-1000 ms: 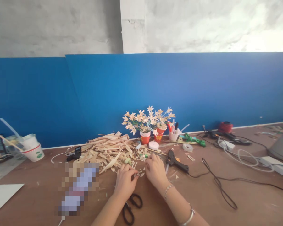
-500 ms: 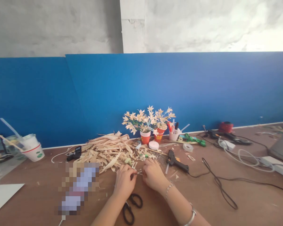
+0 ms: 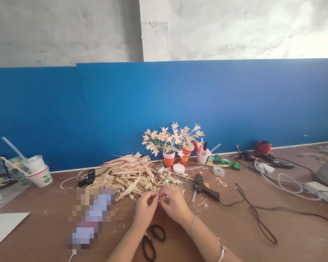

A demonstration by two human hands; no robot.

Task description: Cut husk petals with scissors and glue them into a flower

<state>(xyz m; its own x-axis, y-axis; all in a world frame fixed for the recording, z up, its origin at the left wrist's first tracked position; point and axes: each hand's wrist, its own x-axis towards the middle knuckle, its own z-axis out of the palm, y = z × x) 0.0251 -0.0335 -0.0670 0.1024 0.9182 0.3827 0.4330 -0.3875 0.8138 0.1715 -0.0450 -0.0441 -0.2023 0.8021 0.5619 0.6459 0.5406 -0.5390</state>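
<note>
My left hand (image 3: 146,206) and my right hand (image 3: 175,204) meet at the fingertips above the table, each closed in a pinch. Whatever lies between the fingers is too small to make out. Just beyond them spreads a heap of dry, pale husk strips (image 3: 125,171). Black-handled scissors (image 3: 157,233) lie under and between my forearms, their blades partly hidden by my left arm. A black glue gun (image 3: 206,187) rests on the table to the right of my right hand.
Pale husk flowers (image 3: 164,138) stand in red cups (image 3: 168,160) behind the heap. Nearby are a round white lid (image 3: 178,168) and a tape roll (image 3: 218,170). Black cable (image 3: 254,214) loops across the right side. White cups (image 3: 40,176) stand far left, and a blurred-out object (image 3: 91,220) lies left.
My right hand has shifted left and its fingers now meet those of my left hand. Both hands have turned more upright. The things on the table have stayed in place.
</note>
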